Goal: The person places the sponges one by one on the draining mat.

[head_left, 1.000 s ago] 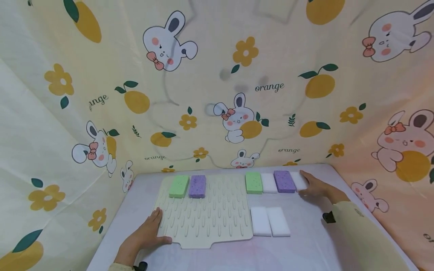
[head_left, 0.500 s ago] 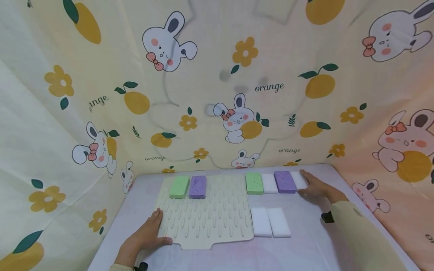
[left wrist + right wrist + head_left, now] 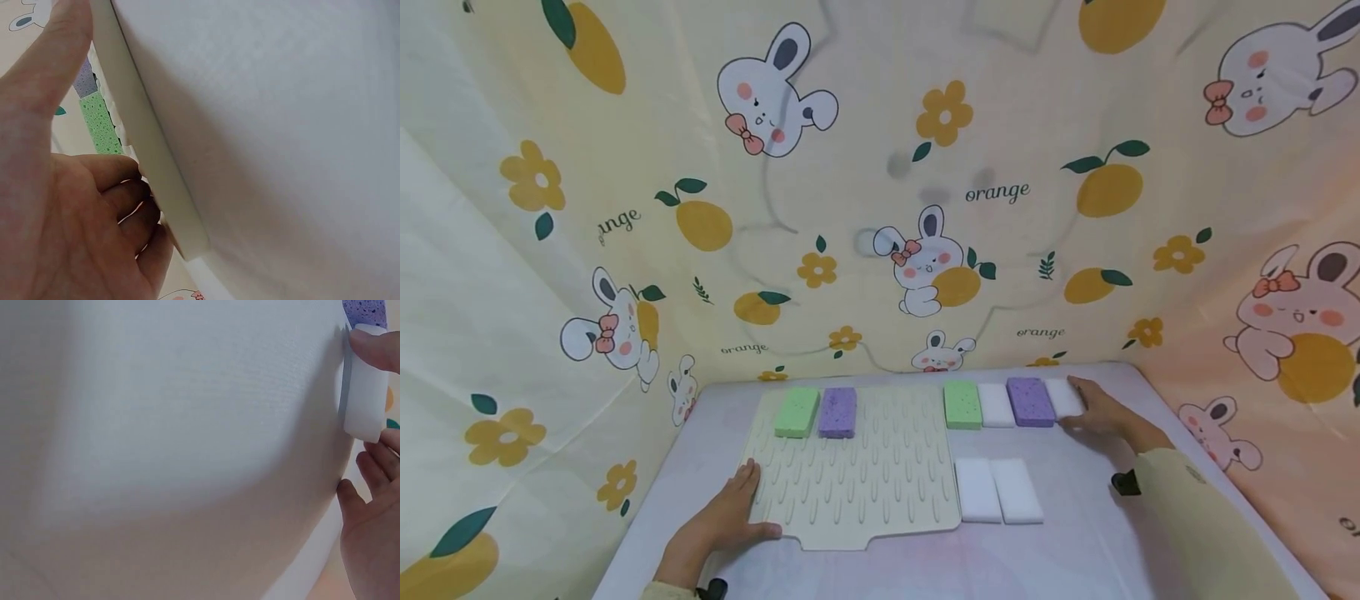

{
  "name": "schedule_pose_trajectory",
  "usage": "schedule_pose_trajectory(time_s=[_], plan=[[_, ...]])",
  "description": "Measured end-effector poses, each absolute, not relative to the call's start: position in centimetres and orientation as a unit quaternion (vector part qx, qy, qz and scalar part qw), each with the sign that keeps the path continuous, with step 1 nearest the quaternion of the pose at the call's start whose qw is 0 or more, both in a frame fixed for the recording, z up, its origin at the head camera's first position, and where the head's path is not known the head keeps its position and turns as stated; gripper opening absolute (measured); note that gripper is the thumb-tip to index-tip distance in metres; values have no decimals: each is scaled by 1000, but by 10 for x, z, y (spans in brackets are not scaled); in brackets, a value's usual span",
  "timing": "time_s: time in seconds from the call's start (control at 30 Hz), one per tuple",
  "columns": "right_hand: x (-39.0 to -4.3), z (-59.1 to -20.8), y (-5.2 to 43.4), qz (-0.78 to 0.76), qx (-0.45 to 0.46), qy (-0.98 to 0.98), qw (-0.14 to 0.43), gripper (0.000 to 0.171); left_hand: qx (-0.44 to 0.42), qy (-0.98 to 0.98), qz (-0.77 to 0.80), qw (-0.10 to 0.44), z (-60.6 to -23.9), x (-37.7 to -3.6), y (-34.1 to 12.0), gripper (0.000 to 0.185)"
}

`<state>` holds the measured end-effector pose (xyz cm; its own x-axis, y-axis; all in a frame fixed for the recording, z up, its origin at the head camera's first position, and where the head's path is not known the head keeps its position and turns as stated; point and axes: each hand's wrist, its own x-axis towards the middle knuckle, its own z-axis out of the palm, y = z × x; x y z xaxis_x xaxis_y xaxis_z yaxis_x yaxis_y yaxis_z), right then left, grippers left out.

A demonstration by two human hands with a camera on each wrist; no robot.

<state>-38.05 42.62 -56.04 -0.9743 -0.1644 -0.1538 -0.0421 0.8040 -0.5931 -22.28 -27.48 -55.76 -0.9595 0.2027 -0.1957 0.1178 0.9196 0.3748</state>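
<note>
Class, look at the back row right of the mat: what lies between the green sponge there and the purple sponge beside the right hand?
One white sponge lies between the green sponge and the purple sponge, as the head view shows.

A pale table point(image 3: 1075, 550) carries a ridged cream mat point(image 3: 857, 479) and six sponges beside it.
</note>
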Motion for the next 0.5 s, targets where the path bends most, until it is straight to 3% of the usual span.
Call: schedule_pose_trajectory(time_s=[0.5], plan=[[-358, -545, 419, -334, -42, 940, 50, 123, 100, 969, 199, 105, -551, -218, -272, 131]])
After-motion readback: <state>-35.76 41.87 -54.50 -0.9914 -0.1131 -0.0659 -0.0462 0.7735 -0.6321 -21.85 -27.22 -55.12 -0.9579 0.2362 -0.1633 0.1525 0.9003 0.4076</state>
